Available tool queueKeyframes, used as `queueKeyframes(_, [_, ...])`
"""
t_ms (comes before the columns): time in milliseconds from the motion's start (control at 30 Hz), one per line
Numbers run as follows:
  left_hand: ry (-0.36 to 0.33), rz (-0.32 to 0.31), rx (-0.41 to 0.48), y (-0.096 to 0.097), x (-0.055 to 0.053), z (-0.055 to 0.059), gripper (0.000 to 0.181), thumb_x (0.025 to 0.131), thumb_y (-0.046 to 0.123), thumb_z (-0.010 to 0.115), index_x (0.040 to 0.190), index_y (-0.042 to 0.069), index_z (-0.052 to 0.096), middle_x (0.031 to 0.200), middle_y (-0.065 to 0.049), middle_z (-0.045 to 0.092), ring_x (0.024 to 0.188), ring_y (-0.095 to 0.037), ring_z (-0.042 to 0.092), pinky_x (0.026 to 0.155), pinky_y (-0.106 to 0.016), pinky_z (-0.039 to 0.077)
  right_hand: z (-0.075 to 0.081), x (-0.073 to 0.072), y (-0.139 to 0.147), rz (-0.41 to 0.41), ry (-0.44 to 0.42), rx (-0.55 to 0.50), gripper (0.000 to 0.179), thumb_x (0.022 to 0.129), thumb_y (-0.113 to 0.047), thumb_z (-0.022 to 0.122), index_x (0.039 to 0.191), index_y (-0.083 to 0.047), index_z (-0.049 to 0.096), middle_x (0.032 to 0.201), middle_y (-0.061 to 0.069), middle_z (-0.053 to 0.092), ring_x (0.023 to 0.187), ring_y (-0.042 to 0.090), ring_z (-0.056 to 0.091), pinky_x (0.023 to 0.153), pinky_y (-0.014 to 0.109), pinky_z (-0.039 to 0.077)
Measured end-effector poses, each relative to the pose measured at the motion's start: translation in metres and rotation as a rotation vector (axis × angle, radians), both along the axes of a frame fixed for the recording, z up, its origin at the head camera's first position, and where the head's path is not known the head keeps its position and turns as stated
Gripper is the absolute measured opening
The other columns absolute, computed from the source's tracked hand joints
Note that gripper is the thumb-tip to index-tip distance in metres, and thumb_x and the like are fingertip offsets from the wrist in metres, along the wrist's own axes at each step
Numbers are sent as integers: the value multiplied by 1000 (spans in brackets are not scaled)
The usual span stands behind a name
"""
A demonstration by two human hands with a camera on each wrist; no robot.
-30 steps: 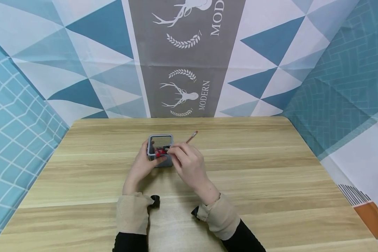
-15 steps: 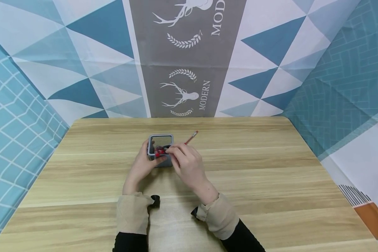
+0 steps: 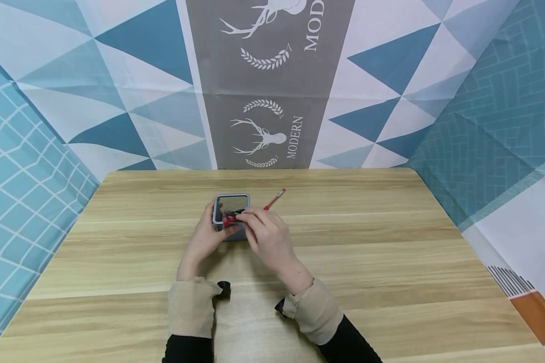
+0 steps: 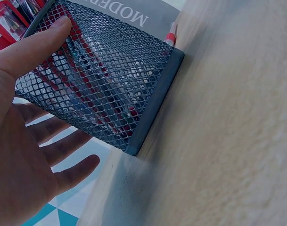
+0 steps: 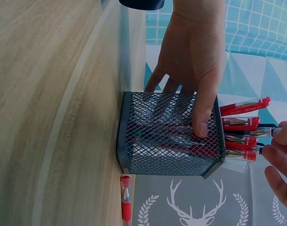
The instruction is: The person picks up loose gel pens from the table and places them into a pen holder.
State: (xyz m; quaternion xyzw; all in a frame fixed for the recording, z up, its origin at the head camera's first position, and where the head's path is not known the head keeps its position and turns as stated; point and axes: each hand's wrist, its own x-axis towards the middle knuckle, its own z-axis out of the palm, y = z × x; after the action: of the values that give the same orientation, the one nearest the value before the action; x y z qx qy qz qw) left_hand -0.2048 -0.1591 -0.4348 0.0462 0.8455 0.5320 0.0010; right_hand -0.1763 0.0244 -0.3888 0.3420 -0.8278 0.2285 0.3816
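Note:
My left hand (image 3: 204, 243) grips a dark mesh pen holder (image 5: 171, 157) standing on the table, thumb on the near wall and fingers round the far side. Several gel pens with red caps (image 5: 241, 123) lean inside, their ends above the rim. At the rim, my right hand (image 3: 272, 239) pinches the end of a black-topped pen (image 5: 256, 133) among the red ones; its lower part is inside the holder. In the left wrist view, pen barrels show through the mesh (image 4: 105, 70).
A red pen (image 3: 274, 199) lies on the wooden table (image 3: 368, 262) just right of the holder, partly behind my right hand in the head view. A patterned cloth backdrop (image 3: 263, 80) hangs behind the table's far edge.
My right hand has shifted slightly left over the holder's rim, uncovering more of the red pen on the table. The left hand and the holder have stayed put.

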Motion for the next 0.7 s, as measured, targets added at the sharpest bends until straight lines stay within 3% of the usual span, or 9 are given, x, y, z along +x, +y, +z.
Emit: queueKeyframes(700, [-1, -9, 22, 1, 2, 2, 93, 76, 37, 73, 145, 14, 15, 138, -16, 38, 125, -32, 39, 103, -51, 30, -3, -1, 0, 24, 9, -6, 25, 81, -8, 63, 106, -11, 67, 103, 2, 63, 90, 15, 61, 81, 25, 49])
